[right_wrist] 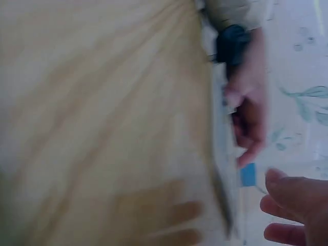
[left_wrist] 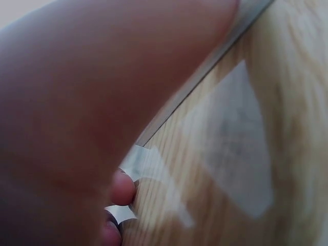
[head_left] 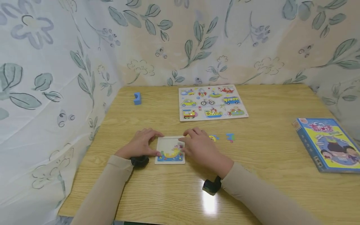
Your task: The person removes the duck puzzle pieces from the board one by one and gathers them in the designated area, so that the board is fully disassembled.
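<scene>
A small square jigsaw puzzle tray (head_left: pixel 168 143) lies on the table, its lower part filled with blue and yellow pieces and its upper part pale and bare. My left hand (head_left: pixel 142 143) holds the tray's left side, thumb low on the edge and forefinger at the far corner. My right hand (head_left: pixel 201 150) hovers by the tray's right edge, fingers spread; in the right wrist view its fingertips (right_wrist: pixel 279 202) stand apart with nothing seen between them. Beyond that hand lie a yellow puzzle piece (head_left: pixel 213 137), partly hidden, and a blue puzzle piece (head_left: pixel 230 137).
Behind the tray lies a larger picture board (head_left: pixel 213 103) of vehicles. A blue block (head_left: pixel 137 98) with a curved notch stands at the back left. On the right is a yellow and blue box (head_left: pixel 329 145). A patterned cloth (head_left: pixel 174 43) hangs along the back and left.
</scene>
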Available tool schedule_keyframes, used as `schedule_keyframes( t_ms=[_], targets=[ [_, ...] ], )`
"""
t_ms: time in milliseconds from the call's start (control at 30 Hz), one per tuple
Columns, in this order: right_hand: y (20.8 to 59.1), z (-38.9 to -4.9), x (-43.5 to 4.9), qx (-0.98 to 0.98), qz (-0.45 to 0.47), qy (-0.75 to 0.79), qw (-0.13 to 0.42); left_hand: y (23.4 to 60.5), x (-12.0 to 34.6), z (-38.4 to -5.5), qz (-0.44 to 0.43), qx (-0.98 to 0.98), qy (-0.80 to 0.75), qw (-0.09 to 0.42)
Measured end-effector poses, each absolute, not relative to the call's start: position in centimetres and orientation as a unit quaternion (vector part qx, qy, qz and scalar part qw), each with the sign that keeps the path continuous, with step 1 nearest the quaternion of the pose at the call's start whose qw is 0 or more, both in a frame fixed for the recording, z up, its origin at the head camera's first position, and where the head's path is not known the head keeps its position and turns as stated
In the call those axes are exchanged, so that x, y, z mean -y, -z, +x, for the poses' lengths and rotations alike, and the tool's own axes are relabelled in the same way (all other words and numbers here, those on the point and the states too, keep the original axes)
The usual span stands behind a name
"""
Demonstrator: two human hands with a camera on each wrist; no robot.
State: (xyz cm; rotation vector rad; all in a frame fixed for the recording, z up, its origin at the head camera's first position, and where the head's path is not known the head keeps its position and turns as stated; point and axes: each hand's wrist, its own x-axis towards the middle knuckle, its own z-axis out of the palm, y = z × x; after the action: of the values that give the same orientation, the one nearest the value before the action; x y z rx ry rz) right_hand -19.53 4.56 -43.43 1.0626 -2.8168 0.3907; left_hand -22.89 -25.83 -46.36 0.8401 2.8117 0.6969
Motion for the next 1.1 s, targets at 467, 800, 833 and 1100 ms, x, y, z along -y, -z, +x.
schedule_keyframes(
  t_ms=[467, 800, 833, 1100],
  targets=[
    [44.4, -19.7, -2.3, 0.923, 0.318, -0.216, -0.017, 46.3, 25.9, -23.0, 0.281, -0.93, -0.226, 0.065],
    [44.3, -20.0, -2.5, 0.895, 0.252, -0.358, -0.084, 46.3, 25.6, -22.9, 0.269, -0.929, -0.242, 0.072],
    [43.9, -20.1, -2.7, 0.892, 0.24, -0.374, -0.086, 46.3, 25.6, -22.9, 0.27, -0.929, -0.243, 0.073],
    [40.7, -21.3, -10.4, 0.888, 0.238, -0.389, -0.064, 46.3, 25.8, -22.9, 0.272, -0.928, -0.245, 0.069]
  ],
)
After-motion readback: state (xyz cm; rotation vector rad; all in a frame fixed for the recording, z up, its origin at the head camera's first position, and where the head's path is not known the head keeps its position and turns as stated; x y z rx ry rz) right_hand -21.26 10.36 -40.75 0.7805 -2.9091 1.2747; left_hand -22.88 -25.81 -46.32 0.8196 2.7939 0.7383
